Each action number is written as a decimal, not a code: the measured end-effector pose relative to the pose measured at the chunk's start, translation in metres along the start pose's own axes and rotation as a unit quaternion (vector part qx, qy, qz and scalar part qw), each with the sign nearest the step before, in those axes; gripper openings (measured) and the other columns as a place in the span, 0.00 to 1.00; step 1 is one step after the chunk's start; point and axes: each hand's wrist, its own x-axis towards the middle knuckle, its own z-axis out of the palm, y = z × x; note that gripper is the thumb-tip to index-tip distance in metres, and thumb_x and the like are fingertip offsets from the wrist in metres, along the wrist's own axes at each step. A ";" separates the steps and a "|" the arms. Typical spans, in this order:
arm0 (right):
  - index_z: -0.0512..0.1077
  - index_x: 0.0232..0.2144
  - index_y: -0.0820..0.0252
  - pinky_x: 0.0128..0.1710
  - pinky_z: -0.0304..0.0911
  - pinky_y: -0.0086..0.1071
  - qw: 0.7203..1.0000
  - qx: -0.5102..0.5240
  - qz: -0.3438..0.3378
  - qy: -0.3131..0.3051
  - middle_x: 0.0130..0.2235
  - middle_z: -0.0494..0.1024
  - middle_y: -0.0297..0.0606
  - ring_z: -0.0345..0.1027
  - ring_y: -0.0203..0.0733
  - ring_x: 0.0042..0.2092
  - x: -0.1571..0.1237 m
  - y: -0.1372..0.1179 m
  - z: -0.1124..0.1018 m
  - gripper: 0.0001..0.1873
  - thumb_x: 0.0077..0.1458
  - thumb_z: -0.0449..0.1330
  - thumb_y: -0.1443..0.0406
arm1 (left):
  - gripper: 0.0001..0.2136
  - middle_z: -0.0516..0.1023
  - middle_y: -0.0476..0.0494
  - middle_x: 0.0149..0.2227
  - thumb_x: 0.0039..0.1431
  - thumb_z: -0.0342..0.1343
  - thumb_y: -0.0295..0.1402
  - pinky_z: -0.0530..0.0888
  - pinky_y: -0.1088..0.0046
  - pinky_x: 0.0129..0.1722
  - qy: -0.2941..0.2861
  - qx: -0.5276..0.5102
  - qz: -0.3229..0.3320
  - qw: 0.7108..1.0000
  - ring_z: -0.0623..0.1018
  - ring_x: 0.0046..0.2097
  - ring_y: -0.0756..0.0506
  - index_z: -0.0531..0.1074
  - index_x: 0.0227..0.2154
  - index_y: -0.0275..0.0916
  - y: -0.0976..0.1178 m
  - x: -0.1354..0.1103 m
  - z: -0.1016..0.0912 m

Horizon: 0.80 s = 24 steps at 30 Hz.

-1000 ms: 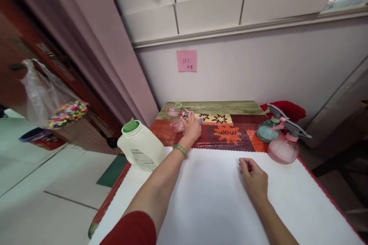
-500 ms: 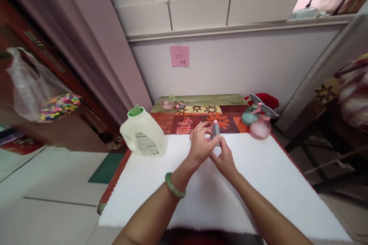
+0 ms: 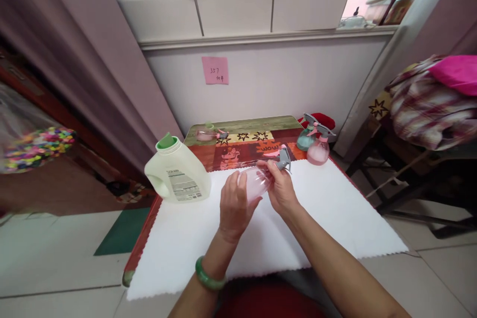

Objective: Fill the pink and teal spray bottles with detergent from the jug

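A small clear pink spray bottle (image 3: 256, 180) with a grey and pink trigger head (image 3: 282, 157) is tilted above the white cloth (image 3: 335, 218). My left hand (image 3: 234, 206) wraps round its round body from below. My right hand (image 3: 281, 186) grips the neck just under the trigger head. Both hands are closed on this bottle over the middle of the table.
A white jug with a green cap (image 3: 178, 172) stands at the left of the cloth. A teal spray bottle (image 3: 306, 136) and a pink spray bottle (image 3: 319, 150) stand at the back right. Another pink bottle (image 3: 208, 133) lies at the back left. A chair with clothes (image 3: 428, 99) is on the right.
My left hand took a pink spray bottle from the back left and brought it to the middle. My right hand rose from the cloth and gripped its neck. The camera tilted down.
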 end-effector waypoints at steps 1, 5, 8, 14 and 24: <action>0.77 0.30 0.57 0.43 0.69 0.34 1.000 -0.009 -0.002 0.015 0.34 0.83 0.35 0.76 0.40 0.38 -0.002 0.002 0.003 0.16 0.46 0.73 0.52 | 0.35 0.69 0.22 0.60 0.58 0.64 0.40 0.69 0.49 0.58 0.015 0.008 0.015 1.000 0.70 0.63 0.30 0.55 0.64 0.38 0.000 -0.002 0.000; 0.77 0.25 0.57 0.40 0.68 0.33 0.999 -0.039 0.006 0.013 0.30 0.82 0.35 0.74 0.40 0.34 -0.008 0.003 0.010 0.19 0.49 0.70 0.48 | 0.33 0.71 0.27 0.56 0.52 0.67 0.38 0.69 0.46 0.57 0.006 -0.059 -0.014 0.998 0.73 0.58 0.30 0.59 0.58 0.39 -0.004 -0.003 -0.011; 0.77 0.25 0.57 0.45 0.69 0.35 0.991 -0.070 -0.013 -0.110 0.31 0.82 0.34 0.75 0.42 0.38 -0.012 -0.010 0.008 0.17 0.50 0.71 0.50 | 0.40 0.74 0.35 0.52 0.40 0.73 0.42 0.73 0.51 0.52 -0.097 -0.247 -0.175 0.948 0.76 0.52 0.33 0.60 0.55 0.43 -0.007 0.003 -0.029; 0.72 0.23 0.56 0.50 0.69 0.44 0.919 -0.088 0.086 -0.374 0.31 0.82 0.37 0.78 0.49 0.42 -0.019 -0.040 0.011 0.20 0.50 0.70 0.48 | 0.38 0.80 0.36 0.38 0.42 0.62 0.64 0.76 0.60 0.33 -0.397 -0.745 -0.320 0.431 0.81 0.33 0.38 0.69 0.48 0.38 -0.017 0.003 -0.041; 0.60 0.13 0.53 0.52 0.69 0.52 0.876 -0.024 0.124 -0.466 0.20 0.73 0.33 0.74 0.48 0.35 -0.024 -0.032 0.018 0.29 0.44 0.71 0.47 | 0.52 0.81 0.32 0.28 0.35 0.39 0.80 0.67 0.68 0.14 -0.437 -0.836 -0.311 0.113 0.76 0.18 0.40 0.75 0.43 0.35 0.016 -0.028 -0.028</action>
